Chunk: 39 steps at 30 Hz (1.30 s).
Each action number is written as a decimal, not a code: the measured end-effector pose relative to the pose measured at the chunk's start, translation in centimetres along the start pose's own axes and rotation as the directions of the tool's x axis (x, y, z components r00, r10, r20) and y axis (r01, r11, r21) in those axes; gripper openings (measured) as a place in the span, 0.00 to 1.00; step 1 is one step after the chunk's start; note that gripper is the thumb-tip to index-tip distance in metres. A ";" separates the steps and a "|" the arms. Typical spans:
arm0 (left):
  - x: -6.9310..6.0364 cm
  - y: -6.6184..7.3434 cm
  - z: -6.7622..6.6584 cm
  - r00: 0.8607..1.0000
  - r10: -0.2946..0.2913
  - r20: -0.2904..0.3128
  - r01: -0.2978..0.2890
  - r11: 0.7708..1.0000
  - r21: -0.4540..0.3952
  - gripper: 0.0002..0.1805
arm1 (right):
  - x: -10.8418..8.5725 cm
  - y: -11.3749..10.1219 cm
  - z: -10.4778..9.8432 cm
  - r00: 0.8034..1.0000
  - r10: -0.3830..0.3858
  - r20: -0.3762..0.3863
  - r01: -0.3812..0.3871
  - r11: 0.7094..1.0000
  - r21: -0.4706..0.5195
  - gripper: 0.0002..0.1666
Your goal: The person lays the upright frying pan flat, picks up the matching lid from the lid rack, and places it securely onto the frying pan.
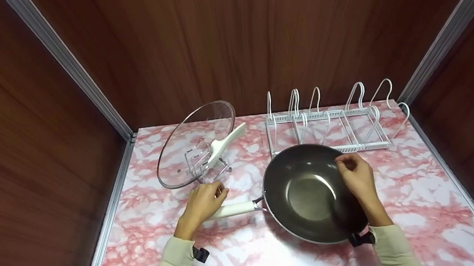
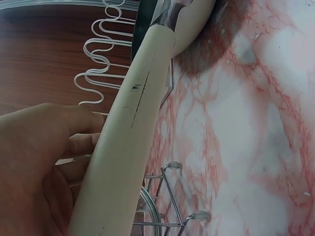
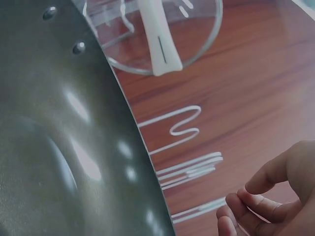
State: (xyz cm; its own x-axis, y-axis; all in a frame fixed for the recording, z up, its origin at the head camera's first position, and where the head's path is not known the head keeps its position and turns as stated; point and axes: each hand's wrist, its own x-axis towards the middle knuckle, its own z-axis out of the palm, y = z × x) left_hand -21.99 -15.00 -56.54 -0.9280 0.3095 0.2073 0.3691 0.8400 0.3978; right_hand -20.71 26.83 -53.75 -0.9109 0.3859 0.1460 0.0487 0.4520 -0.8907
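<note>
A dark pan (image 1: 311, 195) with a cream handle (image 1: 235, 209) is in front of the person in the head view. The left hand (image 1: 202, 202) is over the handle's end, fingers loosely bent; in the left wrist view this hand (image 2: 49, 162) lies beside the handle (image 2: 120, 132), its fingertips partly hidden behind it, with no grip visible. Over the pan's right side is the right hand (image 1: 357, 178), holding nothing. In the right wrist view the right hand (image 3: 275, 201) has bent fingers, thumb near the index finger, apart from the pan (image 3: 64, 128).
A glass lid (image 1: 179, 155) with a cream handle (image 1: 225, 143) leans in a small wire stand (image 1: 190, 165) at the back left. Behind the pan, a white wire rack (image 1: 350, 129) with upright loops stands at the back right. Brown wood-look panels enclose the marbled tabletop (image 1: 141, 210).
</note>
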 end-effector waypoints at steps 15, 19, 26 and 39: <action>0.6 -1.2 -0.9 0.985 -0.087 -0.146 0.077 0.994 -0.075 0.04 | 0.5 -1.6 2.1 0.992 -0.078 0.094 0.076 0.997 0.026 0.08; 0.7 -1.5 -1.2 0.983 -0.133 -0.128 0.119 0.986 -0.115 0.05 | 0.5 -2.3 2.8 0.989 -0.101 0.108 0.099 0.995 0.031 0.08; 0.8 -2.2 -1.3 0.975 -0.198 -0.101 0.174 0.964 -0.201 0.05 | 0.7 -3.3 4.2 0.978 -0.170 0.121 0.167 0.985 0.035 0.07; 0.6 -3.2 -1.0 0.962 -0.261 -0.079 0.233 0.937 -0.261 0.13 | 1.4 -4.6 6.3 0.961 -0.221 0.165 0.217 0.975 0.044 0.06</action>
State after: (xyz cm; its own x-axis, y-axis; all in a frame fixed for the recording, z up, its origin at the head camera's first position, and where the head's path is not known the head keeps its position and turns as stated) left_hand -23.72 -17.93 -56.77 -0.9852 0.0433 0.1659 0.1428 0.7426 0.6544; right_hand -24.81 20.21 -52.21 -0.9539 0.1385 0.2663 -0.1680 0.4889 -0.8560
